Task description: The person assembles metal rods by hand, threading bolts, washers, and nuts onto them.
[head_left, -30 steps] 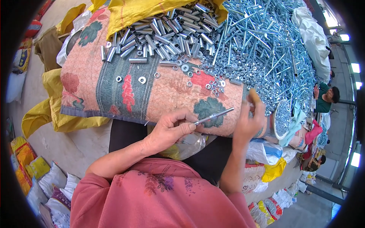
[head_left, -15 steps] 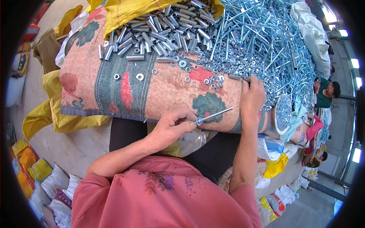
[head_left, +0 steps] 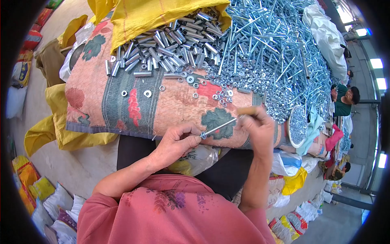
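My left hand (head_left: pixel 176 143) pinches a long, thin metal bolt (head_left: pixel 221 127) near one end, between thumb and fingertips. Its shank slants up to the right over the padded cloth's front edge, and a washer-like collar sits by my fingertips. At the bolt's far tip is my right hand (head_left: pixel 261 129), slightly smeared, with thumb and fingers drawn together; whatever they hold is too small to make out. Just beyond lie loose nuts and washers (head_left: pixel 221 96), with a heap of small nuts (head_left: pixel 262 79) farther back.
Short metal tubes (head_left: pixel 174 49) spill from a yellow woven sack (head_left: pixel 162 16). Many long bolts (head_left: pixel 280 32) are piled at the back right. A white-rimmed bowl of small parts (head_left: pixel 298 126) stands right, by a pale cloth (head_left: pixel 312 132). Flowered padding (head_left: pixel 174 107) covers the work surface.
My right hand has come away from the edge of the nut heap, toward me and slightly left, to the bolt's tip. My left hand has lowered slightly, still holding the bolt.
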### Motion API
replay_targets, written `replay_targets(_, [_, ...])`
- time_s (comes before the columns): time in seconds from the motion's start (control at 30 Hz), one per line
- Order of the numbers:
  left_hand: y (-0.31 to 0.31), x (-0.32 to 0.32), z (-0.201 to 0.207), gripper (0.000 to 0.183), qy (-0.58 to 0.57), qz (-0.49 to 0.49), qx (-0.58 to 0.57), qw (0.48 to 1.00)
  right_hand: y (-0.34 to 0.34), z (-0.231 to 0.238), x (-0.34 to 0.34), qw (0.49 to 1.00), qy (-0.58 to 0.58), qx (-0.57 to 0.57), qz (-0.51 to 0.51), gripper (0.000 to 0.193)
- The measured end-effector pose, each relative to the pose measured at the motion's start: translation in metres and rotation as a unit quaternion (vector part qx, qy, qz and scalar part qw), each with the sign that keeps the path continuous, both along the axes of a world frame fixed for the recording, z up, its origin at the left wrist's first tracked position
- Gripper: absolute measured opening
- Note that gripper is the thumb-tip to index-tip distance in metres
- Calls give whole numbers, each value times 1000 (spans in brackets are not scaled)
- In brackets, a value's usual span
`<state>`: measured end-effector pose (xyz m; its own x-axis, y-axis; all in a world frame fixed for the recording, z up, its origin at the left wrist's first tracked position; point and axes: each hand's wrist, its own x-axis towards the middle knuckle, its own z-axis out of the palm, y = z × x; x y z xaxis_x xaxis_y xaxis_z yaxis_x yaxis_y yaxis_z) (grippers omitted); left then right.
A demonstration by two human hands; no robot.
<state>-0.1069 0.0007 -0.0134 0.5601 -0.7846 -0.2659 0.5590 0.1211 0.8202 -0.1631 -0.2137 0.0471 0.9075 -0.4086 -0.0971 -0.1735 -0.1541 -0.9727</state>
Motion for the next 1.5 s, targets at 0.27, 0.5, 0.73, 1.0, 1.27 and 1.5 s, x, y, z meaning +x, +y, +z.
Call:
replay_targets(0.27, [3, 11, 4, 10, 110, -95, 7, 989, 11, 1, -13, 993, -36, -27, 109, 19])
replay_targets(0.5, [-5, 18, 16, 13, 111, -95, -46, 988, 44, -25, -13, 968, -27, 230, 100, 21])
replay_targets(0.73, [-8, 12, 4, 30, -19, -105, -58, 993, 42, -12, -12, 979, -69, 191, 32, 19])
replay_targets(1.0, [-4, 15, 3, 31, 40, -66, -87, 993, 35, -23, -19, 988, -58, 138, 43, 27])
replay_targets(1.27, [-6, 12, 8, 32, 1, -100, -47, 994, 30, -22, -17, 992, -93, 88, -8, 41])
replay_targets(1.5, [-4, 17, 13, 30, 23, -138, -13, 990, 31, -29, -8, 991, -116, 68, -4, 42])
